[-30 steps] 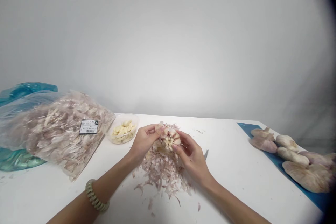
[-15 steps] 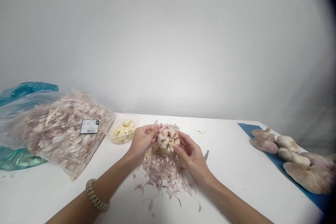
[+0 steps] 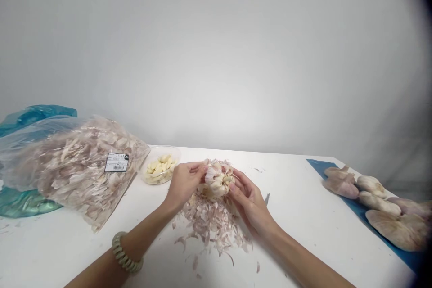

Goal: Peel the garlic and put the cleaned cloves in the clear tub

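Observation:
Between my two hands is a garlic bulb point(image 3: 218, 180), partly stripped, its pinkish-white cloves showing. My left hand point(image 3: 185, 183) pinches its upper left side with thumb and fingers. On the right side, my right hand point(image 3: 248, 195) grips the bulb with the thumb in front and the fingers behind. A heap of garlic skins point(image 3: 216, 225) lies on the table right under the bulb. Left of my left hand stands a clear bowl point(image 3: 158, 182) with peeled cloves point(image 3: 160, 167) in it.
At left lies a large clear bag of garlic skins point(image 3: 84, 162) with a label, beside blue-green plastic point(image 3: 30, 202). Several whole garlic bulbs point(image 3: 380, 202) rest on a blue mat point(image 3: 320, 166) at right. A knife tip point(image 3: 267, 199) shows behind my right hand, on the white table point(image 3: 297, 216).
The garlic bulb has turned in my fingers and moved slightly right. Both hands have shifted a little to the right with it and still hold it.

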